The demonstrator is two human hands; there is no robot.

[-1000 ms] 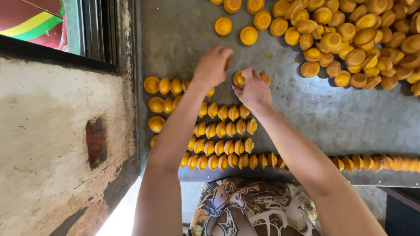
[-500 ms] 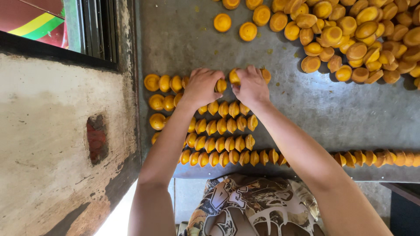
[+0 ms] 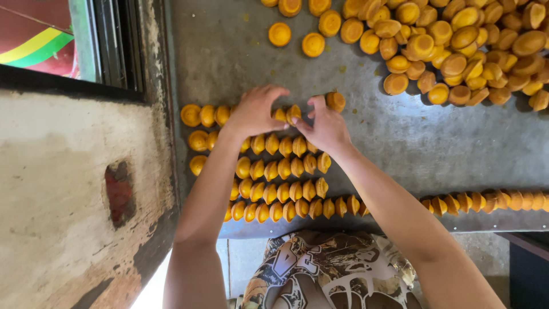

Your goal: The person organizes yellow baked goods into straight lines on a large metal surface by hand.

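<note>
A: The left hand [image 3: 254, 111] and right hand [image 3: 327, 126]?

B: Close together on the tabletop [image 3: 240, 51], fingers pinching an orange piece [image 3: 293, 113] at the top row's end.

A: How much is done?

B: Four rows [image 3: 280, 177] stand lined up; a big pile [image 3: 469, 46] lies well apart, up right, unsorted. One loose piece [image 3: 335, 101] sits just beside the right hand.

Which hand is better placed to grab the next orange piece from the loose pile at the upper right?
Right hand, probably: it sits nearer the loose pile, while the left hand rests over the top row.
</note>
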